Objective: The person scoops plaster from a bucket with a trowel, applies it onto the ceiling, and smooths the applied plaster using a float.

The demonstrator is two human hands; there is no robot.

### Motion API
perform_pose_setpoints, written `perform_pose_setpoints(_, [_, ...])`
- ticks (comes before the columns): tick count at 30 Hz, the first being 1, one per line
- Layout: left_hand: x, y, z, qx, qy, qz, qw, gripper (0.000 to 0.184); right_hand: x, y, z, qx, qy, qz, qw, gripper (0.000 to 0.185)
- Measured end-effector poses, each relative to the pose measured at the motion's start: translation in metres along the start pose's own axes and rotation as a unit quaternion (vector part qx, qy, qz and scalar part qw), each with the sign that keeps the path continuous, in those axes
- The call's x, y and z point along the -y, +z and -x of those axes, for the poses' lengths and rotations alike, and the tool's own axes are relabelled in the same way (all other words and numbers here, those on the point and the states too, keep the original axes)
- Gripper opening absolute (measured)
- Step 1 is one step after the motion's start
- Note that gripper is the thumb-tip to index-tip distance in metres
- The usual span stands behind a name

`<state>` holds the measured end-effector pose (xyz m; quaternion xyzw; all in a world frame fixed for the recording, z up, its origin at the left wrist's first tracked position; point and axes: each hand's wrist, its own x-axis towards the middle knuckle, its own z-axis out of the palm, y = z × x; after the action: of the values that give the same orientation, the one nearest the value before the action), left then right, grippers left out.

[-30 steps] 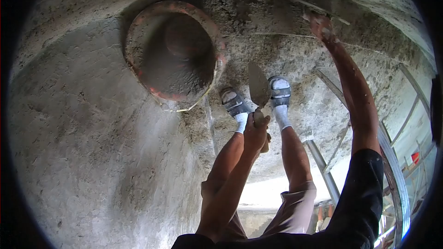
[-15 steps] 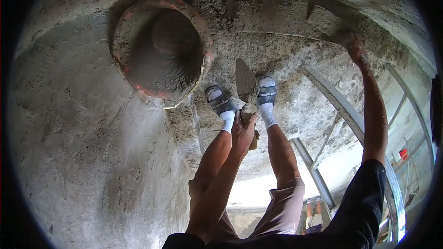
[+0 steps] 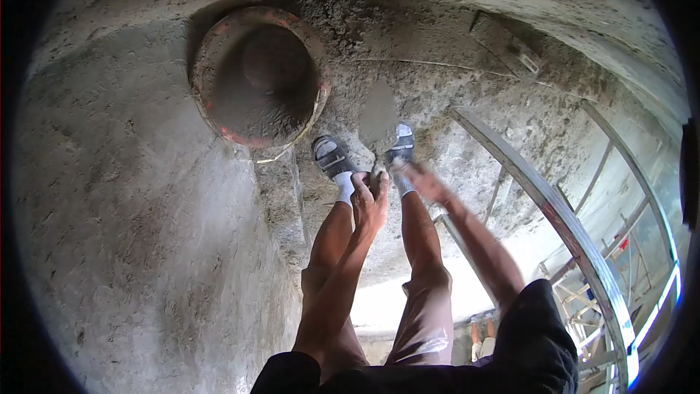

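Note:
My left hand is closed round the handle of a pointed trowel, whose grey blade points away from me above my sandals. My right hand is close beside the trowel's handle on its right. Motion smears its fingers, and I cannot tell whether they touch the handle. A plastering float lies on the dirty ledge at the upper right, with no hand on it. At the upper left stands a round tub with a mortar-smeared reddish rim and grey wet mortar inside.
Rough plaster wall fills the left side. My sandalled feet stand on a mortar-spattered surface. Metal frame bars slant along the right, with more framework behind. Another person's legs show far below, near a bright opening.
My right hand has let go of the float on the ledge and come back down to the trowel. The trowel in my left hand has shifted slightly, its blade now pointing straighter away.

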<state>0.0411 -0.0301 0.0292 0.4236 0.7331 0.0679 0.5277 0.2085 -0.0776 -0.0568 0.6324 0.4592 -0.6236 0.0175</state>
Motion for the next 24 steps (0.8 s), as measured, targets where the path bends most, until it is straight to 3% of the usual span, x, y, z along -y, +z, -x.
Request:
perform_pose_setpoints(1, [-0.003,-0.002,0.006,0.003,0.003,0.003,1.000,0.033,0.072,-0.009,0.021,0.016,0.156,-0.203,0.967,0.049])
perform_pose_setpoints(2, [-0.005,-0.002,0.011,0.012,0.009,0.038,0.999,0.032,0.069,0.013,0.023,0.018,0.199,-0.333,0.921,0.052])
perform_pose_setpoints(3, [-0.004,-0.002,0.017,0.021,0.015,0.071,0.997,0.031,0.068,0.025,0.025,0.014,0.199,-0.333,0.922,0.052])
perform_pose_setpoints(4, [0.053,0.015,0.014,-0.075,0.344,-0.182,0.918,0.031,0.069,0.035,0.026,0.015,0.139,-0.453,0.880,0.053])
perform_pose_setpoints(5, [0.050,0.010,0.015,-0.074,0.348,-0.182,0.917,0.031,0.072,0.039,0.027,0.016,0.075,-0.565,0.821,0.053])
perform_pose_setpoints(6, [0.044,0.004,0.017,-0.038,0.284,-0.131,0.949,0.032,0.074,0.039,0.032,-0.012,0.080,-0.466,0.881,0.047])
perform_pose_setpoints(7, [0.034,-0.003,0.022,-0.001,0.216,-0.078,0.973,0.033,0.082,0.034,0.034,-0.015,0.082,-0.467,0.880,0.047])
perform_pose_setpoints(8, [0.002,-0.022,0.023,0.044,0.167,-0.120,0.978,0.038,0.096,0.024,0.033,-0.044,0.084,-0.471,0.877,0.042])
perform_pose_setpoints(9, [0.009,-0.024,0.018,0.049,0.170,-0.121,0.977,0.038,0.104,0.017,0.028,-0.075,0.085,-0.475,0.872,0.037])
perform_pose_setpoints(11, [0.029,-0.023,0.009,0.032,0.084,0.004,0.996,0.040,0.092,0.021,0.008,-0.130,0.137,-0.556,0.810,0.033])
perform_pose_setpoints(12, [0.004,-0.036,0.014,-0.020,0.035,-0.003,0.999,0.038,0.091,0.013,0.006,-0.161,0.160,-0.531,0.816,0.033])
perform_pose_setpoints(16, [0.028,-0.057,0.020,-0.040,0.024,0.070,0.996,0.032,0.068,-0.008,0.008,-0.217,0.215,-0.477,0.824,0.037])
perform_pose_setpoints(19, [0.015,-0.078,0.033,-0.030,0.008,-0.023,0.999,0.022,0.058,-0.019,0.016,-0.202,0.226,-0.467,0.831,0.045])
perform_pose_setpoints(21, [0.028,-0.080,0.033,-0.019,0.080,-0.093,0.992,0.019,0.048,-0.015,0.015,-0.217,0.220,-0.450,0.838,0.046])
perform_pose_setpoints(24, [0.036,-0.080,0.028,0.023,0.044,-0.082,0.995,0.020,0.050,-0.024,0.018,-0.225,0.240,-0.438,0.836,0.034])
